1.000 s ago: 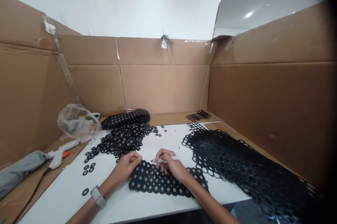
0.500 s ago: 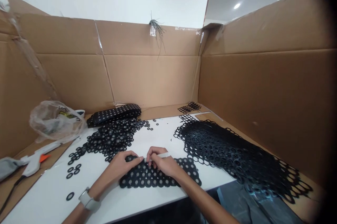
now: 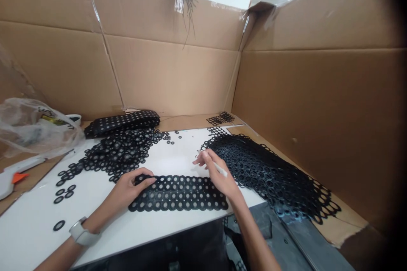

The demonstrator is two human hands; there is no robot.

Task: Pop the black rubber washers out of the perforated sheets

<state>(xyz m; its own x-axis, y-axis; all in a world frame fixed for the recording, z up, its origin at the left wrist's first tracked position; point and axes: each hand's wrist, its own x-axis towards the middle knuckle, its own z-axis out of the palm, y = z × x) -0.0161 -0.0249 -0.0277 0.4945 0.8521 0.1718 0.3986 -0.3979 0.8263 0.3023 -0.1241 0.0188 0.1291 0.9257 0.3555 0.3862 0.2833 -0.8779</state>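
Observation:
A flat black strip of joined rings [image 3: 181,194] with pale round centres lies near the front edge of the white table. My left hand [image 3: 133,184] is closed at the strip's upper left corner, thumb and fingers pinching its edge. My right hand [image 3: 221,175] grips a slim white pen-like tool [image 3: 220,169] over the strip's right end. The tool's tip, by the fingertips, is too small to make out and points away from me, above the bare table. Left of the strip spreads a heap of loose black rings [image 3: 122,150].
Black ring netting [image 3: 270,173] is piled along the right side. A rolled dotted black strip [image 3: 124,122] lies behind the loose rings. At the left are a clear plastic bag [image 3: 34,129] and a white glue gun [image 3: 8,182]. Cardboard walls [image 3: 171,71] enclose the table.
My right hand has moved right and away from the left hand, off the strip's upper edge, still with the white tool. My left hand stays at the strip. The view has tilted down.

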